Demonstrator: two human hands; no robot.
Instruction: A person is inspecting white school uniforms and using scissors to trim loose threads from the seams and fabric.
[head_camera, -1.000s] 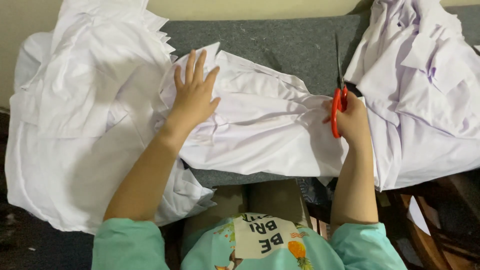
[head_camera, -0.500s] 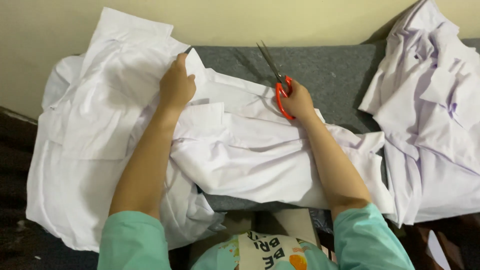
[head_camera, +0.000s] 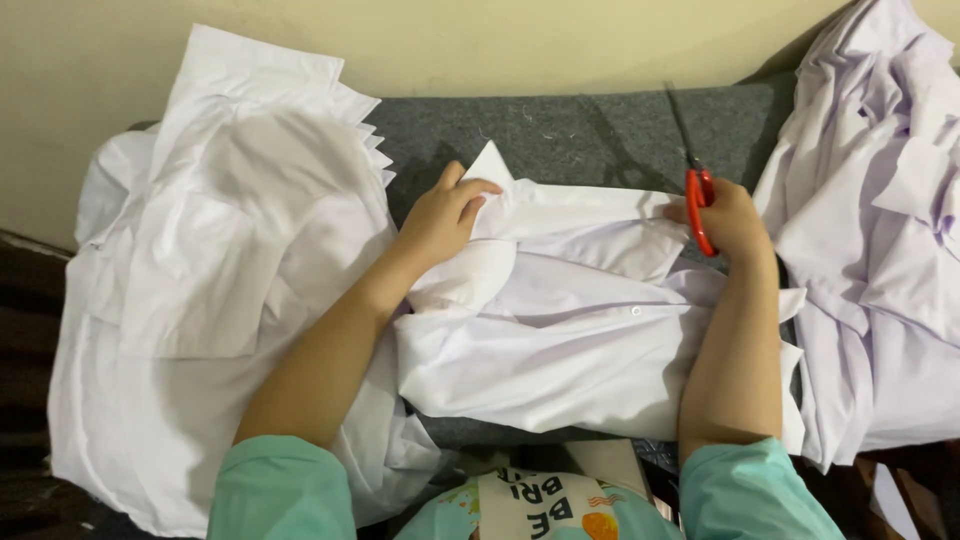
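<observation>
We inspect the collar: the white shirt (head_camera: 560, 340) lies flat on the grey felt table (head_camera: 560, 130), between two shirt piles; our left hand (head_camera: 440, 215) pinches its collar tip, our right hand (head_camera: 730, 220) is closed on red-handled scissors (head_camera: 698, 195), blades raised beyond the collar; next, we judge, comes bringing blades to collar

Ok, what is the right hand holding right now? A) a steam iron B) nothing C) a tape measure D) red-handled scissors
D: the right hand grips red-handled scissors, blades pointing away over the grey table, beside the white shirt.
</observation>
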